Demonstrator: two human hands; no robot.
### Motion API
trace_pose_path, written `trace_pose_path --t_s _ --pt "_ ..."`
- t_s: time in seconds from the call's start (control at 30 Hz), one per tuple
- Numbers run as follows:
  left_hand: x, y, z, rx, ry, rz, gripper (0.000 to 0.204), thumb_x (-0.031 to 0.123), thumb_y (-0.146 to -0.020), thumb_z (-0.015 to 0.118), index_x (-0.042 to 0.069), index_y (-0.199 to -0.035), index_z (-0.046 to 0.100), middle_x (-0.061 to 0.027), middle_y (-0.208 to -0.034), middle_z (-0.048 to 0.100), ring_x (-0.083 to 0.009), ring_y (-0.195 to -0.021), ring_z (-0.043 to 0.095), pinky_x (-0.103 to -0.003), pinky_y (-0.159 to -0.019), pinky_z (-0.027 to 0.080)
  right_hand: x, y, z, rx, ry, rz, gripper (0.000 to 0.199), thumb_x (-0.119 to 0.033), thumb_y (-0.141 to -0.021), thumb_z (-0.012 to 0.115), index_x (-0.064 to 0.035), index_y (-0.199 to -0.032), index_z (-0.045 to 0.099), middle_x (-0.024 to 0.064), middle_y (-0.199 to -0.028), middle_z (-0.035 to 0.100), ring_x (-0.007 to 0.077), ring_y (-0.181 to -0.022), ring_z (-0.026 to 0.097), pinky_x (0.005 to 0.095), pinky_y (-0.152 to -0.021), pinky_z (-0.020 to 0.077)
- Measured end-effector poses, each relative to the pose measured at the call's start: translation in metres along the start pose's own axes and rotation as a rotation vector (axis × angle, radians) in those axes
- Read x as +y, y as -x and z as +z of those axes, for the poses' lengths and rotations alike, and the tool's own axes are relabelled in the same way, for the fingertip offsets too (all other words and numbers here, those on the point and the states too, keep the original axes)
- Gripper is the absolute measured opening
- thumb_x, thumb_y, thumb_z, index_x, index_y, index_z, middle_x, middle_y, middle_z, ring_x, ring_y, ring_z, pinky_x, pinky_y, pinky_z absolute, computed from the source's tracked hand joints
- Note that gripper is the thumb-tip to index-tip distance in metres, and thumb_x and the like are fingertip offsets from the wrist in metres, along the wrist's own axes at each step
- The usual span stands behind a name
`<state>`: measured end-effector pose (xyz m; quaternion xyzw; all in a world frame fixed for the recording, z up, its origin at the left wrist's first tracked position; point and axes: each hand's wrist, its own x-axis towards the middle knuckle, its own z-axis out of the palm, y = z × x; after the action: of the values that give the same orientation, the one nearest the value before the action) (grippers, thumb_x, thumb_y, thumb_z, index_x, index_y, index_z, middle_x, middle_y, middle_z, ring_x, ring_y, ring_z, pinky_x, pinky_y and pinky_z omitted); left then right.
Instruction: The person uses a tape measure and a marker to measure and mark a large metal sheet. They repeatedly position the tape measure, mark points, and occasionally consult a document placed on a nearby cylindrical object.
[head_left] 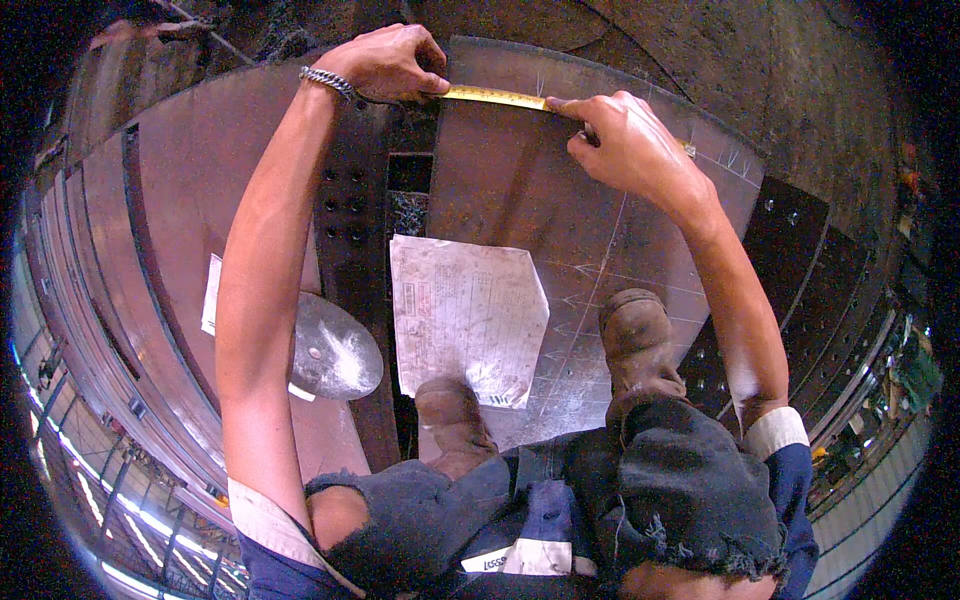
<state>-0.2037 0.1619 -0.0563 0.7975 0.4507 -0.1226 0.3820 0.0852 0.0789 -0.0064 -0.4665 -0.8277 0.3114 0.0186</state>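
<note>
A yellow tape measure blade stretches across the far end of a brown steel plate. My left hand, with a chain bracelet at the wrist, pinches the blade's left end at the plate's left edge. Over the plate, my right hand is curled, its index fingertip pressed on the blade. A bit of yellow shows past its far side; the palm hides what lies between. Chalk marks and lines run along the plate. A creased printed sheet lies on it, nearer me.
My brown boots rest on the plate, one at the sheet's near edge. Left of the sheet is a grey oval disc with white powder, partly over paper. Dark steel with bolt holes and a gap border the plate's left side; more drilled steel lies right.
</note>
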Motion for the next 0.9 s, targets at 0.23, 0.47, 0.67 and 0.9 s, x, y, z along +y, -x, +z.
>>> trace_pose_path --t_s 0.23,0.47,0.67,0.9 --pt "0.011 0.010 -0.001 0.104 -0.050 -0.010 0.036 0.035 -0.079 0.070 0.002 -0.096 0.073 -0.0134 -0.087 0.073 -0.0263 -0.082 0.069 -0.037 -0.075 0.053 0.004 -0.002 0.001 0.037 -0.069 -0.013 0.034 -0.014 -0.077 0.063 -0.0015 -0.108 0.067 0.0230 -0.085 0.068 0.0402 -0.084 0.067 0.0475 -0.079 0.0534" --pt "0.000 0.009 0.003 0.147 -0.114 -0.037 0.051 0.041 -0.077 0.074 0.003 -0.110 0.069 -0.0158 -0.098 0.072 -0.0292 -0.089 0.068 -0.038 -0.081 0.054 0.024 -0.043 0.006 0.152 -0.563 0.303 0.025 -0.022 -0.086 0.062 -0.0005 -0.097 0.064 0.0141 -0.077 0.071 0.0221 -0.063 0.069 0.0373 -0.059 0.0556" --pt "-0.003 -0.001 0.005 0.147 -0.132 -0.019 0.057 0.044 -0.075 0.075 0.002 -0.113 0.068 -0.0166 -0.102 0.071 -0.0285 -0.093 0.068 -0.038 -0.082 0.054 0.028 -0.076 0.022 0.032 -0.695 0.329 0.024 -0.022 -0.089 0.063 0.0016 -0.094 0.064 0.0093 -0.071 0.069 0.0137 -0.053 0.063 0.0292 -0.047 0.0517" --pt "0.000 0.000 -0.003 -0.015 -0.066 -0.086 0.057 0.049 -0.078 0.073 0.003 -0.111 0.068 -0.0182 -0.109 0.066 -0.0312 -0.106 0.062 -0.038 -0.091 0.050 0.018 -0.086 0.027 -0.069 -0.650 0.362 0.025 -0.023 -0.090 0.065 0.0023 -0.091 0.064 0.0103 -0.071 0.069 0.0144 -0.052 0.062 0.0298 -0.044 0.0503"
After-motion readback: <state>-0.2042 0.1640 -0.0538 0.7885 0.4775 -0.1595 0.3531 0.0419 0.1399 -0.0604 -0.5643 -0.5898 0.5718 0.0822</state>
